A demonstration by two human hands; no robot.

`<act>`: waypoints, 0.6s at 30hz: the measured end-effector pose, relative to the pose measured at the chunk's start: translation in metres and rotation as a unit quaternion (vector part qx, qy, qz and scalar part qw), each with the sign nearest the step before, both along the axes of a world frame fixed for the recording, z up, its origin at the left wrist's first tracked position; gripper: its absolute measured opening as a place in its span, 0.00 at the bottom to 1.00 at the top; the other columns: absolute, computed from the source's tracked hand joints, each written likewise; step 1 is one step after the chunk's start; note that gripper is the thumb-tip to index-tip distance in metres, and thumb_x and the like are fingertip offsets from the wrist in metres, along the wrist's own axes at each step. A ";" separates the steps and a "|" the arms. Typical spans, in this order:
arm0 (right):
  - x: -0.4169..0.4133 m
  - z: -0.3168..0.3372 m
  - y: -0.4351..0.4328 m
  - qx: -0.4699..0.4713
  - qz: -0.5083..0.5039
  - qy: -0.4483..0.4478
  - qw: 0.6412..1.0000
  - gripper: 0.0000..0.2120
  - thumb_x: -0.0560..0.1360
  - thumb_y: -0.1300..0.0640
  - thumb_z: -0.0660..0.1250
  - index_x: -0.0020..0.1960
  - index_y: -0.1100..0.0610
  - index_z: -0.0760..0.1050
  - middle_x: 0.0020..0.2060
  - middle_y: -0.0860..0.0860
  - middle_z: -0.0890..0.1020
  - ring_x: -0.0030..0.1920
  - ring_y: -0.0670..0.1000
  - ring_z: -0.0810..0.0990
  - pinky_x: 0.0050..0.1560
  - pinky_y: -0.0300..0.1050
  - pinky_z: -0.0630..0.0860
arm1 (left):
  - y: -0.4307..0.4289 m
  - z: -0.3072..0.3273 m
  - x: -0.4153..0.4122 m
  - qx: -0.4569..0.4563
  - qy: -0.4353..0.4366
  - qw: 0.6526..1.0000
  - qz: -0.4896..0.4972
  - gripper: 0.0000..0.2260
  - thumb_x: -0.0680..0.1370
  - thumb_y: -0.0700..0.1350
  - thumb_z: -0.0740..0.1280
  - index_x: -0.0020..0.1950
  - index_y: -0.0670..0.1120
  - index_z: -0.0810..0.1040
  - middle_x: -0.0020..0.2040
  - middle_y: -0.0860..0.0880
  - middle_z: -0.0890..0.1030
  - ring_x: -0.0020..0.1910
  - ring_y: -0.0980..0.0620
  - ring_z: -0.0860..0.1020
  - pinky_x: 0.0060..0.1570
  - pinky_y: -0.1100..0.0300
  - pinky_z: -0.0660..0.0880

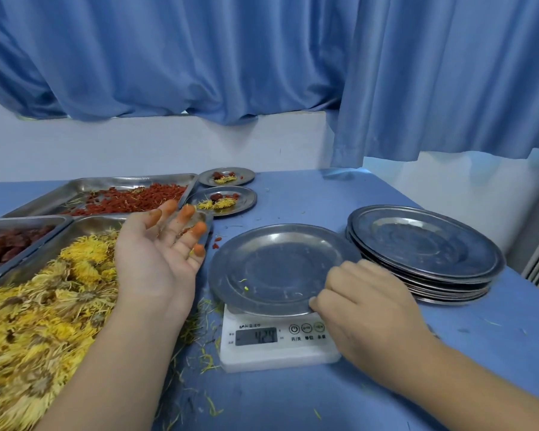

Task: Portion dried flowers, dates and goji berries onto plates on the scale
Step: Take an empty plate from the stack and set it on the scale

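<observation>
An empty steel plate [271,269] sits on the white digital scale [274,346], whose display shows a reading. My right hand [361,303] grips the plate's near right rim. My left hand [159,256] hovers palm up, fingers spread and stained orange, over the tray of dried yellow flowers [28,321]. It holds nothing. A tray of goji berries [131,200] lies behind, and a tray of dark red dates [7,244] is at the far left.
A stack of several empty steel plates [427,253] stands right of the scale. Two filled plates [224,200], [227,177] rest at the back of the blue table. Loose petals litter the table near the scale. A blue curtain hangs behind.
</observation>
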State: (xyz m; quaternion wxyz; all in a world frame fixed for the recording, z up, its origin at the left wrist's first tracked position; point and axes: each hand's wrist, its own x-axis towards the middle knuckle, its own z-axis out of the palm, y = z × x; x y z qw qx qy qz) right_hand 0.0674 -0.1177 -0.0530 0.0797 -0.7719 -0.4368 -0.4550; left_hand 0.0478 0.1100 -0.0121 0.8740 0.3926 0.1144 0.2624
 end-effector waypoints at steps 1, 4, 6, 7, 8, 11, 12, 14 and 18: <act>0.000 -0.002 0.002 -0.005 0.003 0.003 1.000 0.14 0.57 0.71 0.74 0.29 0.58 0.71 0.26 0.53 0.68 0.26 0.55 0.64 0.26 0.47 0.65 | 0.001 0.000 0.000 0.001 -0.001 1.000 0.000 0.10 0.77 0.48 0.59 0.51 0.49 0.79 0.45 0.49 0.84 0.39 0.51 0.82 0.42 0.57 0.71; 0.003 -0.005 0.002 -0.017 -0.005 0.009 1.000 0.13 0.55 0.71 0.74 0.29 0.58 0.74 0.26 0.52 0.69 0.26 0.55 0.66 0.25 0.45 0.66 | 0.003 -0.001 0.001 0.002 -0.003 1.000 -0.003 0.11 0.77 0.48 0.59 0.52 0.48 0.79 0.45 0.49 0.84 0.38 0.51 0.82 0.40 0.58 0.71; 0.006 -0.006 0.000 -0.028 -0.019 0.021 0.999 0.13 0.54 0.71 0.75 0.30 0.57 0.75 0.26 0.52 0.71 0.25 0.55 0.67 0.24 0.44 0.67 | 0.004 -0.001 0.001 0.003 -0.003 1.000 -0.006 0.11 0.76 0.48 0.60 0.53 0.48 0.79 0.45 0.49 0.84 0.38 0.51 0.82 0.39 0.58 0.71; 0.007 -0.006 -0.001 -0.033 -0.030 0.028 0.999 0.13 0.53 0.70 0.75 0.31 0.57 0.77 0.27 0.51 0.72 0.25 0.54 0.68 0.24 0.44 0.68 | 0.004 -0.002 0.002 0.003 -0.003 1.000 -0.009 0.11 0.76 0.48 0.60 0.53 0.48 0.79 0.45 0.49 0.84 0.38 0.50 0.82 0.38 0.58 0.71; 0.008 -0.005 -0.001 -0.032 -0.040 0.040 0.998 0.14 0.52 0.70 0.75 0.31 0.56 0.77 0.28 0.51 0.74 0.24 0.54 0.68 0.23 0.43 0.68 | 0.004 -0.002 0.002 0.002 -0.003 1.000 -0.012 0.11 0.76 0.48 0.60 0.53 0.48 0.79 0.45 0.49 0.84 0.38 0.50 0.82 0.38 0.58 0.71; 0.007 -0.004 -0.001 -0.025 -0.042 0.064 0.997 0.10 0.57 0.66 0.77 0.33 0.55 0.79 0.30 0.49 0.77 0.23 0.54 0.70 0.23 0.43 0.70 | 0.004 -0.001 0.002 -0.002 -0.002 1.000 -0.020 0.11 0.76 0.48 0.60 0.53 0.47 0.79 0.46 0.49 0.84 0.38 0.50 0.82 0.37 0.59 0.72; 0.006 -0.004 0.000 -0.026 -0.033 0.068 0.997 0.06 0.63 0.62 0.75 0.33 0.54 0.79 0.31 0.49 0.78 0.23 0.54 0.71 0.24 0.43 0.71 | 0.004 -0.001 0.003 -0.002 -0.001 1.000 -0.022 0.11 0.76 0.48 0.60 0.53 0.47 0.78 0.46 0.48 0.84 0.38 0.49 0.82 0.37 0.59 0.72; 0.004 -0.004 0.001 -0.023 -0.019 0.087 0.996 0.11 0.73 0.53 0.67 0.34 0.54 0.80 0.32 0.49 0.79 0.24 0.53 0.73 0.25 0.43 0.73 | 0.004 -0.001 0.003 -0.001 -0.003 1.000 -0.025 0.11 0.76 0.48 0.60 0.53 0.47 0.78 0.46 0.48 0.83 0.37 0.49 0.82 0.36 0.59 0.72; -0.003 -0.002 -0.003 -0.041 0.004 0.149 0.988 0.12 0.76 0.50 0.63 0.39 0.53 0.81 0.36 0.47 0.80 0.28 0.53 0.76 0.27 0.45 0.75 | 0.004 -0.001 0.003 0.004 -0.004 1.000 -0.029 0.11 0.76 0.48 0.60 0.53 0.47 0.79 0.46 0.48 0.83 0.38 0.48 0.82 0.35 0.59 0.72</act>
